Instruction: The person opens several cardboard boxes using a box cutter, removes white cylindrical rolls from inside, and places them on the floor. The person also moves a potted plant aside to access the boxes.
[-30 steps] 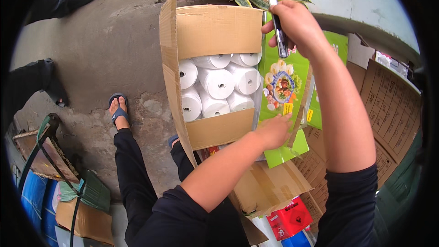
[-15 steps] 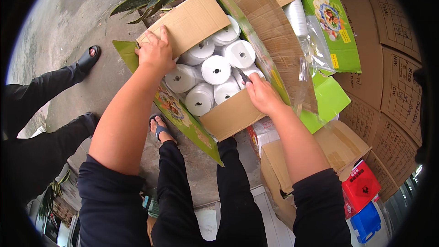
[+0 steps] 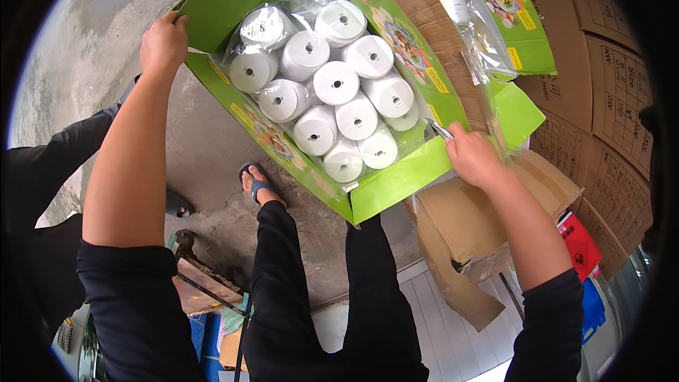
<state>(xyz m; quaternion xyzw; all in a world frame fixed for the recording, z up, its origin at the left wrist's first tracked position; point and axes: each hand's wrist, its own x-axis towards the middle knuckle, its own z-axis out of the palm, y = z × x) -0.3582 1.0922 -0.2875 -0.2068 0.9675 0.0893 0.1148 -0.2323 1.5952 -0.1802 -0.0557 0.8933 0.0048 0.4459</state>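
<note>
The grey floor (image 3: 198,145) carried a blue sandal (image 3: 263,185) and dark shoe (image 3: 178,204); the green carton (image 3: 399,184)'s support was hidden.

Carton (image 3: 399,184): bright green, multicoloured food picture, yellow labels
Rolls (image 3: 337,75): white, darker centres
Liner (image 3: 419,143): colourless, clear
Knife (image 3: 442,131): silvery blade
Box (image 3: 481,201): plain brown
Stacked cartons (image 3: 626,110): brown, black printed grids
Package (image 3: 581,244): red, black marking
Container (image 3: 593,308): blue
Sleeve (image 3: 134,297): black
Trousers (image 3: 279,269): black
Sandal (image 3: 265,185): blue-grey
Floor (image 3: 219,127): mottled grey

White rolls (image 3: 336,83) fill the open green box (image 3: 407,177).
</note>
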